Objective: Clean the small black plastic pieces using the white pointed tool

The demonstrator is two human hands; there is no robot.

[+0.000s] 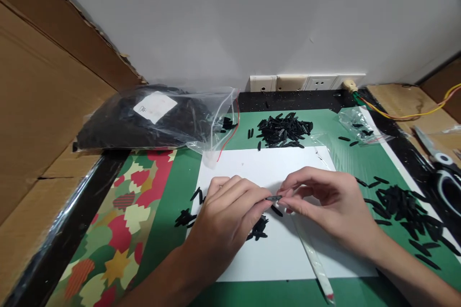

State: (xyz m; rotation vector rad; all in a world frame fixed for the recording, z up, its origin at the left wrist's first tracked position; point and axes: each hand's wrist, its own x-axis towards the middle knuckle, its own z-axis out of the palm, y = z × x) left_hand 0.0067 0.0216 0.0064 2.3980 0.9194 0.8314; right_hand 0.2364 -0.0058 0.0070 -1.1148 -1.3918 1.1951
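Note:
My left hand (225, 213) and my right hand (326, 206) meet over a white sheet (273, 259) on the green mat. Between their fingertips they pinch one small black strip (273, 197), each hand at one end. A small cluster of black strips (259, 228) lies on the sheet just under my left hand. A thin clear plastic sleeve (315, 261) runs from under my right hand toward the front edge.
A pile of black strips (284, 130) lies behind the sheet, another pile (405, 204) to the right, a few (185, 218) at the left. A large clear bag of black parts (154, 117) sits back left. Scissors (437, 160), a small bag (358, 124), wall sockets (306, 82) and cardboard (39, 105) surround the mat.

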